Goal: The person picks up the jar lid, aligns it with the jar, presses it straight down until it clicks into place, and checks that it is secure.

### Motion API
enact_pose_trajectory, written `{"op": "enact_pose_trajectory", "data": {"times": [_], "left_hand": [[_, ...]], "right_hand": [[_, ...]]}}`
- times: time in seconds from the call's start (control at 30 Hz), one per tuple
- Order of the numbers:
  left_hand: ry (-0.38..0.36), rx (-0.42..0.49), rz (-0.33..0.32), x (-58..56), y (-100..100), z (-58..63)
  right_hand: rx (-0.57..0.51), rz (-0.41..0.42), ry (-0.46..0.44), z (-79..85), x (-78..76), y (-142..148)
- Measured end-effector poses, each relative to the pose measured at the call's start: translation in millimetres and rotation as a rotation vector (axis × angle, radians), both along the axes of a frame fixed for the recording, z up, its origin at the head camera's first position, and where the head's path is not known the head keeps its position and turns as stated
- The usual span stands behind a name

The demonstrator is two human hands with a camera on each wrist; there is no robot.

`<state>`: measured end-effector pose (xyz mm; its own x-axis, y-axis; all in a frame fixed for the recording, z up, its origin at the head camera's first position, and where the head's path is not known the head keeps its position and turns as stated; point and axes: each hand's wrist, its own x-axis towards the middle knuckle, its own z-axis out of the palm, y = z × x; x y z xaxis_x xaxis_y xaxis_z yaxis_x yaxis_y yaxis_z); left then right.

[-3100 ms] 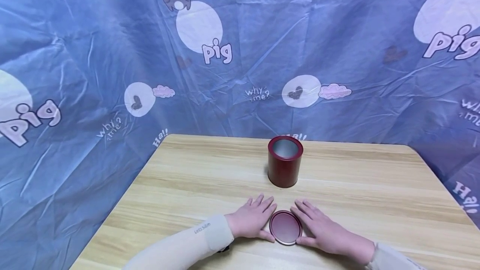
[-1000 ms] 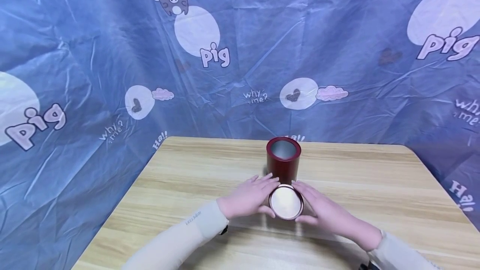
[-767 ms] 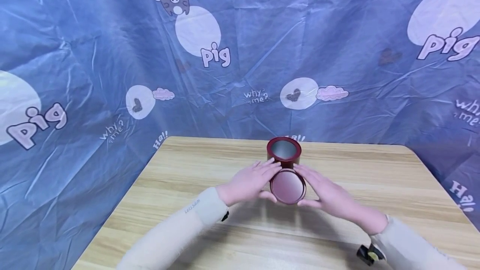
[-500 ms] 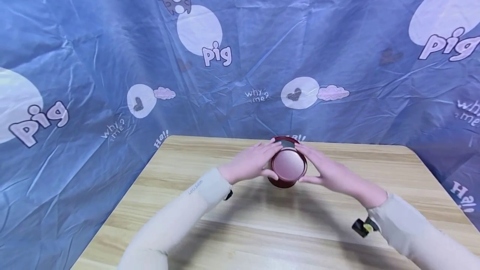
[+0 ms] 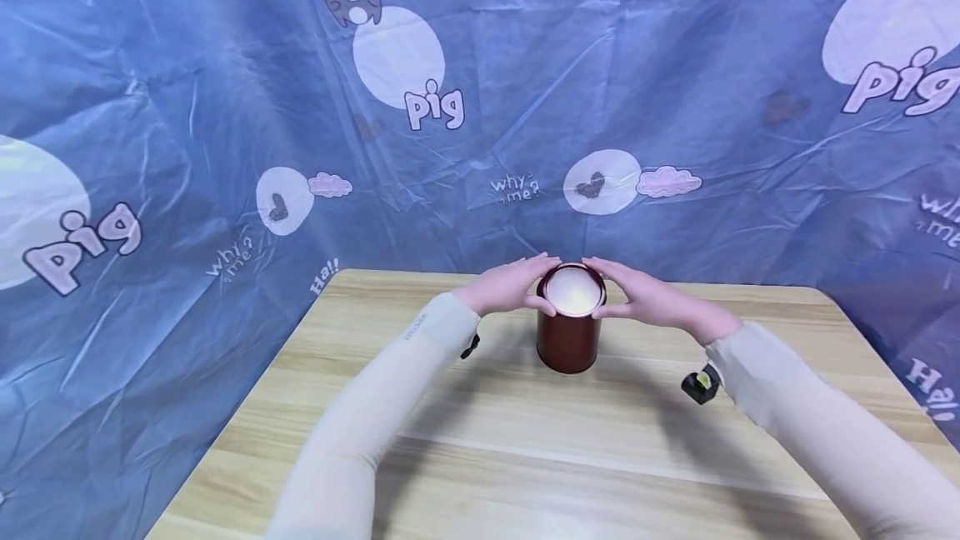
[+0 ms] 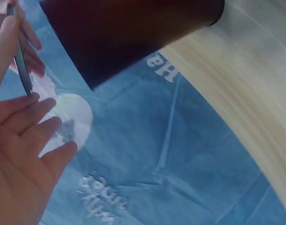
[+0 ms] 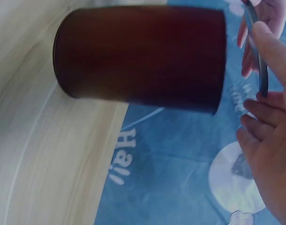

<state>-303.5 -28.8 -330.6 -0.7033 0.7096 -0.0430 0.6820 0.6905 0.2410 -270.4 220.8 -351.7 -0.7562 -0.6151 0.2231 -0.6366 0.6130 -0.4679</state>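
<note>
A dark red tin can [image 5: 567,346] stands upright toward the far side of the table. Over its mouth the round metal lid [image 5: 573,290] is held up by both hands. My left hand [image 5: 507,287] pinches the lid's left edge between thumb and fingertips, and my right hand [image 5: 651,298] grips the opposite edge the same way. In the right wrist view, the lid [image 6: 22,63] shows nearly edge-on in the left wrist view too, and a gap separates it from the rim of the can [image 7: 143,58]. The can's opening is hidden beneath the lid in the head view.
The wood-grain table [image 5: 480,457] ends just behind the can. A blue printed cloth [image 5: 480,107] hangs past its far edge and along the sides. Dark devices, such as the wrist camera [image 5: 701,384], sit at both sleeve cuffs.
Both hands have lifted the lid from the near part of the table and carried it forward and up, over the can. The can has stayed in place.
</note>
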Motion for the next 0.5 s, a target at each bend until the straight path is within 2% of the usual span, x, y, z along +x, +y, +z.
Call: {"op": "enact_pose_trajectory", "data": {"times": [0.13,0.3,0.5], "left_hand": [[-0.071,0.027,0.018,-10.0,-1,-3.7],[-0.114,0.038,0.030,-18.6,-2,-7.5],[-0.147,0.066,0.023,-25.6,3,-11.0]], "right_hand": [[-0.007,-0.004,-0.057,-3.8,-11.6,1],[-0.021,-0.009,-0.121,-9.0,-21.9,0],[-0.036,-0.017,-0.170,-11.6,-26.1,5]]}}
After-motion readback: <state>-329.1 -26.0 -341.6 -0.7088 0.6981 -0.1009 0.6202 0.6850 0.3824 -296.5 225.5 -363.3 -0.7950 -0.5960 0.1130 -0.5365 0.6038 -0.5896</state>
